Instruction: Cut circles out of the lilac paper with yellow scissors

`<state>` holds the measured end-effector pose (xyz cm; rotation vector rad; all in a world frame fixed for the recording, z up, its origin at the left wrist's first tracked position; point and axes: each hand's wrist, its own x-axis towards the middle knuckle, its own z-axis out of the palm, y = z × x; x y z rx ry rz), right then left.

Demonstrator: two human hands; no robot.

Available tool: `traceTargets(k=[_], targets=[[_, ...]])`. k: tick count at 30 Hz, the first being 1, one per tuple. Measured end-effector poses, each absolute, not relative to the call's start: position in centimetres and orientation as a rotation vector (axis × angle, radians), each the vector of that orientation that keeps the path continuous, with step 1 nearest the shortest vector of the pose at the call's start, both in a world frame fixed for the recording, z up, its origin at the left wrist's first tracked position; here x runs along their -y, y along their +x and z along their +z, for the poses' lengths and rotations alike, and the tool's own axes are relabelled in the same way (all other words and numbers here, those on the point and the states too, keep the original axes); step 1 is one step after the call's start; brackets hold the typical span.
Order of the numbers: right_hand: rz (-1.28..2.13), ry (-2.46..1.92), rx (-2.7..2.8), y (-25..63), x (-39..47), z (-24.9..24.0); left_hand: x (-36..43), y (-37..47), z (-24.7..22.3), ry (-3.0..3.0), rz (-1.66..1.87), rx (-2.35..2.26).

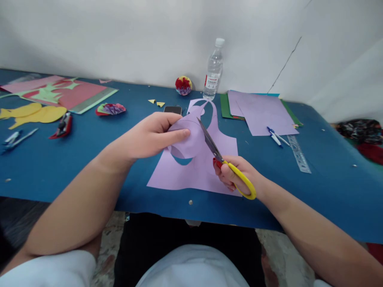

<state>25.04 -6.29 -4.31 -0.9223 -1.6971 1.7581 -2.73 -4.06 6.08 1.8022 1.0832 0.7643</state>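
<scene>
My left hand (pixel 149 135) pinches a curled piece of lilac paper (pixel 188 139), thumb on the near side and fingers over the top, holding it up just above the table (pixel 89 159). The piece is partly cut from a larger lilac sheet (pixel 206 167) that lies flat on the table in front of me, with rounded gaps already cut out of it at the near left and at the far end. My right hand (pixel 236 175) grips the yellow-handled scissors (pixel 221 159), fingers through the loops; the blades point up and to the left, and they meet the curled paper at its right edge. I cannot tell how far apart the blades stand. Far behind the sheet a phone (pixel 172 109) lies flat, and beyond it a clear bottle (pixel 213 71) stands upright near the wall, with a small folded paper ball (pixel 183 85) to its left. To the right lie a stack of sheets (pixel 260 111), lilac on top, a pen (pixel 274 136) just beside it and a clear ruler (pixel 299 153) near that. To the left I see a paper fan (pixel 110 109), a red-handled cutter (pixel 62 126), yellow cut-outs (pixel 32 113) and a red and green sheet (pixel 62 91), well apart from my hands.
</scene>
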Motion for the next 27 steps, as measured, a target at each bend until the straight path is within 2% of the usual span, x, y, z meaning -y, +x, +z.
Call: traceTargets(k=[27], targets=[[1.763,-0.959,1.693,24.68,6.58,-3.64,4.11,-2.80,6.18,1.726,0.765,-1.118]])
